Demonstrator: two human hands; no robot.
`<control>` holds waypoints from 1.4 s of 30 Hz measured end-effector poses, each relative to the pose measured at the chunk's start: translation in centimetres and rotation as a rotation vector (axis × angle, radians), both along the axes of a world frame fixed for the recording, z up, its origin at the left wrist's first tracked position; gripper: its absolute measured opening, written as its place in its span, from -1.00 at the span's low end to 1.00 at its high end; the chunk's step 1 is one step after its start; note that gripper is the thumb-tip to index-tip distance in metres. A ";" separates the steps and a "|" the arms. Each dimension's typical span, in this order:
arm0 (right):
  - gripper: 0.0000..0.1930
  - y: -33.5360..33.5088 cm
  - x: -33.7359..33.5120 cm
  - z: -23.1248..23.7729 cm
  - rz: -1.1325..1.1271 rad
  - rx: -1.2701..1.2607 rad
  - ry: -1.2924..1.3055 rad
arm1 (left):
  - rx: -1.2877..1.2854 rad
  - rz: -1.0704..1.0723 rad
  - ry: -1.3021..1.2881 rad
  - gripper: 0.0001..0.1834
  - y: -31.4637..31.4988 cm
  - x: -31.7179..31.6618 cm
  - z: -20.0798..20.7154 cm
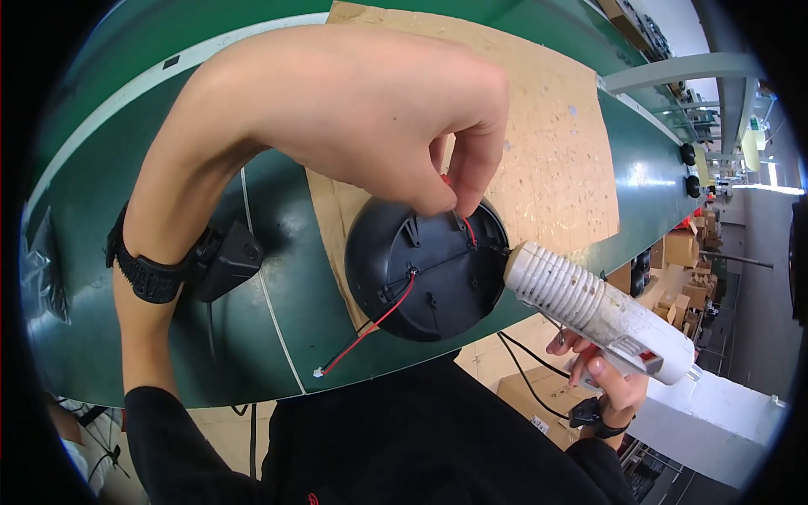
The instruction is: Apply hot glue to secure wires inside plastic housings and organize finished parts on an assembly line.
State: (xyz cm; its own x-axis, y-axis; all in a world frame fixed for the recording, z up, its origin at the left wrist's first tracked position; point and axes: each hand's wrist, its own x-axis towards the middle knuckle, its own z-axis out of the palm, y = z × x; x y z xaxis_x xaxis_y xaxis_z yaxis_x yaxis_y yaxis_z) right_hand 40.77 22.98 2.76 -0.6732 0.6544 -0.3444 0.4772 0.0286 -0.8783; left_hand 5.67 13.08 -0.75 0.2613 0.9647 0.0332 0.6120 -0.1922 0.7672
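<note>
A round black plastic part lies on a cardboard sheet near the table's front edge. Red and black wires run out of it toward me, ending in a small white plug. My left hand reaches over from the left; its thumb and forefinger pinch a red wire at the part's upper right rim. My right hand grips a white glue gun at the lower right. The gun's nozzle touches the part's right edge, just beside the pinched wire.
The green work table stretches away to the upper right. A black wrist strap with a small black device sits on my left wrist. The gun's black cable hangs below the table edge. Cardboard boxes stand on the floor at right.
</note>
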 end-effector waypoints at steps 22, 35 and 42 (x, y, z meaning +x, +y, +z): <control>-0.47 -0.7 -0.6 0.1 -0.025 0.015 0.055 | 0.000 0.005 0.002 -0.88 -0.3 -0.1 0.5; -0.57 4.5 1.4 -2.0 0.074 0.088 0.066 | -0.375 0.120 -0.029 -0.41 -3.1 0.0 -0.5; -0.61 6.2 -1.0 -1.8 0.214 0.116 -0.119 | -0.443 0.176 -0.479 -0.29 -5.5 1.6 -4.1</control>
State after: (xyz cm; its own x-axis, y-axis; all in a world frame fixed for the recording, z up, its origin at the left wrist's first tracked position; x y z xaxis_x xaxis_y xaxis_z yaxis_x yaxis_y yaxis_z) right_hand 39.82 29.18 0.97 -0.7595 0.5414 -0.3606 0.5491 0.2366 -0.8015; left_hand 7.32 7.59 -4.84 0.1540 0.9407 -0.3023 0.1785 0.2744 0.9449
